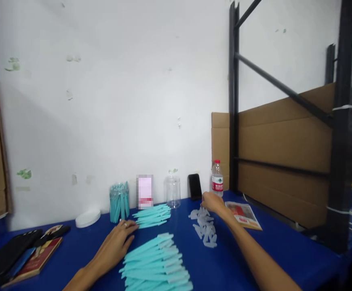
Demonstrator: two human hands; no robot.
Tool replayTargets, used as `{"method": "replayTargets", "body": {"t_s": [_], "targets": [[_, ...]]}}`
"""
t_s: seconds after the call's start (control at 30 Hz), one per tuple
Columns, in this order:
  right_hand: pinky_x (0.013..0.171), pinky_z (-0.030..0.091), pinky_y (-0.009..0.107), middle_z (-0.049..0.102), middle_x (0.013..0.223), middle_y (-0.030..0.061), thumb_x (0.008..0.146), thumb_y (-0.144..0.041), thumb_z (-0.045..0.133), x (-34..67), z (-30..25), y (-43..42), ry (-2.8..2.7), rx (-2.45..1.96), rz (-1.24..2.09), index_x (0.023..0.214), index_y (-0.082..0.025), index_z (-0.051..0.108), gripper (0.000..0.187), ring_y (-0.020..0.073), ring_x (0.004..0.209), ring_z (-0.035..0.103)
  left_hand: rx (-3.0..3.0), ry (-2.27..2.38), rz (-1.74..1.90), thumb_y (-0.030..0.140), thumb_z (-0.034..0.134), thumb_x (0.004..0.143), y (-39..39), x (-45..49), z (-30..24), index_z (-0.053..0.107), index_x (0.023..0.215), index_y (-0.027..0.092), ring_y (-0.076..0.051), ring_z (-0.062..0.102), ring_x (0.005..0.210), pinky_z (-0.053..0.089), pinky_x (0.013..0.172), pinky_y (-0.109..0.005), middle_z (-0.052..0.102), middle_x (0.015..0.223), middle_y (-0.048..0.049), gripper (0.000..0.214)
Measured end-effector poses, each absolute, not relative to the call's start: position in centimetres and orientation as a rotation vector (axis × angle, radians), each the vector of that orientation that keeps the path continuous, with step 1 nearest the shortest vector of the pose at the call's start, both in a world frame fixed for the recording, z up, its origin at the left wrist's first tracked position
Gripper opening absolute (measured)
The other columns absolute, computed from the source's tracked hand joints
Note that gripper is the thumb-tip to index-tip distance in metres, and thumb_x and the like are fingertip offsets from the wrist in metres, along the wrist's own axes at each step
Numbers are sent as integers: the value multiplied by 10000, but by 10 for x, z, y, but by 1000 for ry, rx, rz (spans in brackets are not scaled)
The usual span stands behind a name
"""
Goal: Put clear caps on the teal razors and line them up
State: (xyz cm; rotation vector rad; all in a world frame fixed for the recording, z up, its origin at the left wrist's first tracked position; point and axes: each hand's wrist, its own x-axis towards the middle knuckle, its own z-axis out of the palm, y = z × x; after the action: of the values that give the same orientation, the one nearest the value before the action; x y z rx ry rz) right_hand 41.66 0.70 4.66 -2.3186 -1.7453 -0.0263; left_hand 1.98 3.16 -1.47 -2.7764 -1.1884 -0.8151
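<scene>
My left hand (119, 238) lies at the left ends of a far row of slim turquoise plastic sticks (153, 215), fingers stretched out and thumb apart. Whether its fingertips touch the sticks is hard to tell. My right hand (212, 202) is at the far end of a loose pile of small translucent caps (206, 228), its fingers bent down and together; anything between them is hidden. Nearer me lies a larger stack of turquoise sticks (154, 264), with clear covers on their right ends. A clear jar (119, 202) full of upright turquoise sticks stands beyond my left hand.
Along the wall stand a clear empty jar (172, 192), a black phone (194, 186) and a water bottle (217, 180). A white lid (87, 218) and a black pouch (10, 254) lie left. A printed packet (243, 215) lies right, beside a black metal rack (341, 161).
</scene>
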Motion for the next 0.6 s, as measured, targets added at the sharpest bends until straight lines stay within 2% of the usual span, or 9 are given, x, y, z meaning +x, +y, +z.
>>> {"method": "replayTargets", "body": {"t_s": [0.1,0.23,0.4,0.6], "targets": [[884,499,428,638,1170,119,938,-388,555,424,37,14,-1701,-2381,-43,1149,-143,618,329,247,1053,624,-2814,-1210,-786,272,471,910,28,23,-10,702,1104,298,-249,602,1094,377,1094,-475,659,1136,-44,303],[816,485,400,668,1149,212,929,-445,510,425,24,21,-1697,-2406,-30,1103,-113,672,408,339,1078,638,-2825,-1244,-773,272,476,910,24,26,-7,703,1082,270,-244,597,1047,447,1001,-420,643,1084,-60,285],[777,477,389,683,1111,231,891,-443,551,414,14,25,-1789,-2362,-28,1063,-107,696,404,352,1044,654,-2805,-1285,-766,248,476,911,22,26,-7,675,1013,259,-233,591,1022,462,932,-371,632,1039,-53,224],[735,447,364,688,1048,212,890,-306,546,402,12,21,-1896,-2257,-44,1032,-124,683,268,349,999,664,-2735,-1408,-706,201,526,896,19,27,-6,627,940,215,-203,596,918,480,798,-324,629,930,-33,111]]}}
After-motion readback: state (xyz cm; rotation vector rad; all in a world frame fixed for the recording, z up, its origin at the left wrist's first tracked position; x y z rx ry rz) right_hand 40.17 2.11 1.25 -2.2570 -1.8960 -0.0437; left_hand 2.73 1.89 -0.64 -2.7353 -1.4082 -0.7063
